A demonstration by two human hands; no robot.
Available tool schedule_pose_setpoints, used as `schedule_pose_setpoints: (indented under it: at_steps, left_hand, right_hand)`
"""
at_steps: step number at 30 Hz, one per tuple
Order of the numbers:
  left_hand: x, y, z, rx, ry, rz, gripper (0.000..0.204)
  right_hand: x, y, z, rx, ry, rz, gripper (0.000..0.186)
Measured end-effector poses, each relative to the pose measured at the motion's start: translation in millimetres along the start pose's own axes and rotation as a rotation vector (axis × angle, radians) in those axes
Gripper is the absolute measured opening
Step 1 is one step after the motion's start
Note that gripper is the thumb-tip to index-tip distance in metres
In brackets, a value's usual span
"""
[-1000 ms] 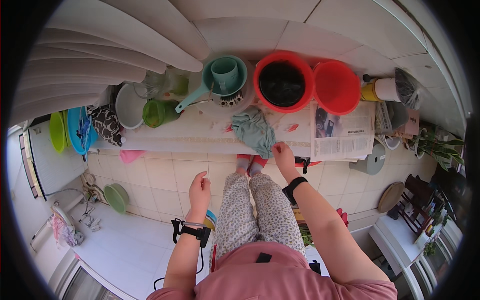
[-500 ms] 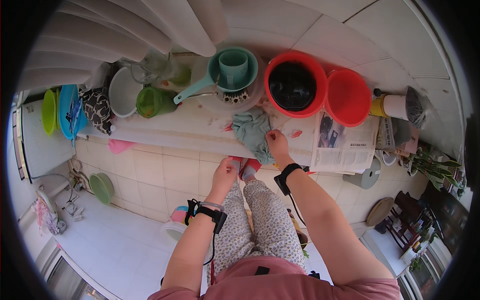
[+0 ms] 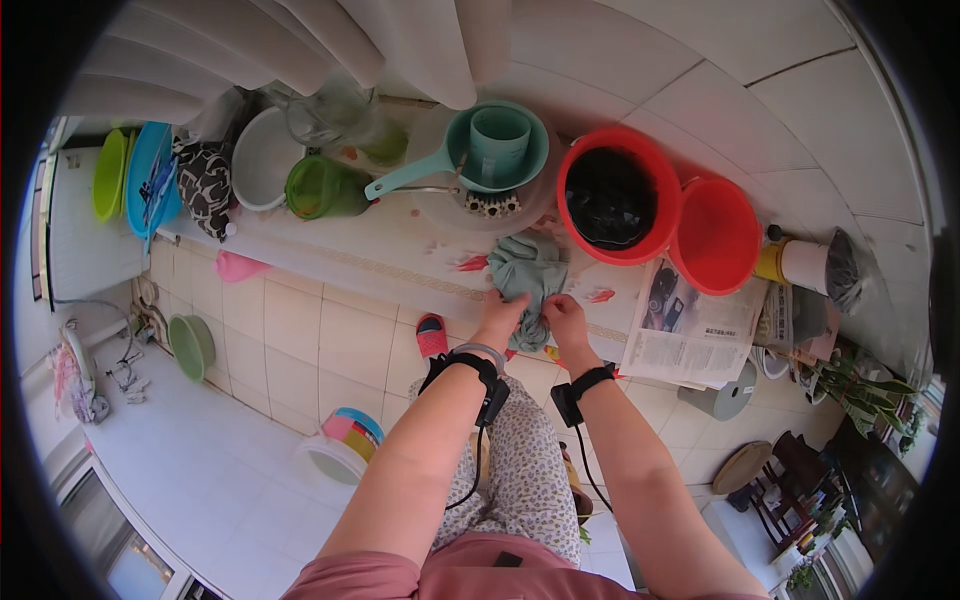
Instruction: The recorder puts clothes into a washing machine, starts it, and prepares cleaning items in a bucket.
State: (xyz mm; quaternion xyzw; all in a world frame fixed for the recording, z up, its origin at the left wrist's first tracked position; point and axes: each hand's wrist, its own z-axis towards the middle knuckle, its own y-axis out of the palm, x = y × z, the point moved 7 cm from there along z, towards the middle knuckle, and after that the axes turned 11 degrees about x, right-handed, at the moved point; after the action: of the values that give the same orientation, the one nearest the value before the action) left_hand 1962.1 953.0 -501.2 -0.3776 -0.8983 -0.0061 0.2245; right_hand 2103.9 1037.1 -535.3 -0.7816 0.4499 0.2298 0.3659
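A rumpled sage-green cloth [image 3: 530, 265] lies at the front edge of the long bench [image 3: 395, 250]. My left hand [image 3: 501, 314] grips its left side, fingers closed on the fabric. Close to the right, my right hand [image 3: 563, 318] pinches the cloth's lower part. Just behind it are a teal dipper [image 3: 405, 178] holding a teal cup [image 3: 500, 140] on a translucent basin, and a red bucket [image 3: 668, 200] with dark contents [image 3: 607, 195]. Spread newspaper [image 3: 680, 330] lies to the right, under a second red bucket [image 3: 715, 235].
Green [image 3: 325, 190], white [image 3: 262, 150] and blue [image 3: 152, 175] containers line the bench's left. A curtain [image 3: 300, 40] hangs above. On the tiled floor stand a green basin [image 3: 187, 345] and a grey cylinder [image 3: 718, 398]. A plant [image 3: 850, 390] is at the right.
My left hand has moved forward and right from beside my legs and closed on the cloth. My right hand still holds it, now slightly lower on it. The view has shifted.
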Motion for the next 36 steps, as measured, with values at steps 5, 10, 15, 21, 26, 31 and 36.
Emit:
schedule_pose_setpoints:
  at_steps: [5, 10, 15, 21, 26, 31, 36]
  left_hand:
    - [-6.5, -24.7, 0.0, 0.002, 0.0, -0.057, 0.026]
    - [5.7, -93.0, -23.3, -0.041, 0.012, -0.129, 0.022]
    - [4.7, -200.0, -49.5, -0.018, 0.034, -0.213, 0.019]
    - [-24.4, -373.7, -89.3, 0.16, 0.028, -0.422, 0.021]
    - [-60.1, -517.6, -129.7, 0.314, 0.053, -0.549, 0.02]
    - [-97.4, -651.7, -180.8, 0.543, 0.086, -0.696, 0.02]
    - [-144.1, -751.1, -221.8, 0.762, 0.067, -0.832, 0.021]
  right_hand:
    - [-24.7, 8.8, -32.7, -0.242, 0.151, 0.169, 0.012]
    - [-45.6, 4.6, -57.6, -0.203, 0.235, 0.155, 0.013]
    - [-79.5, 31.7, -90.8, -0.232, 0.226, 0.245, 0.011]
    - [-119.8, 109.2, -163.3, -0.293, 0.28, 0.344, 0.009]
    - [-143.6, 204.8, -239.5, -0.462, 0.268, 0.185, 0.012]
    - [-187.4, 312.5, -330.9, -0.579, 0.2, 0.077, 0.008]
    - [-222.7, 420.2, -415.2, -0.728, 0.143, -0.078, 0.009]
